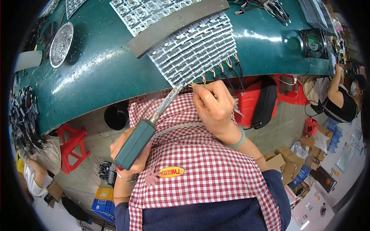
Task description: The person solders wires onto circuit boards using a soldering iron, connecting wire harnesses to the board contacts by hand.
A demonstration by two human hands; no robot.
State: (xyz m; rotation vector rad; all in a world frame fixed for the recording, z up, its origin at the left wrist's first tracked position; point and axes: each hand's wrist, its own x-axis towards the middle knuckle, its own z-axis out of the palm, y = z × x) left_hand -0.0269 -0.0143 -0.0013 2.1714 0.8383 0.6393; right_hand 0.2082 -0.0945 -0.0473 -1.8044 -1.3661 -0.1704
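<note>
My left hand (142,158) is wrapped round the green handle of a soldering iron (135,143). Its long metal barrel slants up and right, and the tip meets the near corner of a panel of small circuit boards (194,50). Close to that tip, my right hand (216,106) is closed in a pinch on a thin wire, of which only a small end shows. Colored wires (221,67) on black cables come off the panel's right edge and hang past the table edge. A grey bar (177,26) lies across the panel.
On the green table (100,69) stand a speckled bowl (61,44) and a black fan (314,44). Bundled cables lie at the left (24,111) and far right (271,9). Red stools (73,148) stand below. People sit at both sides.
</note>
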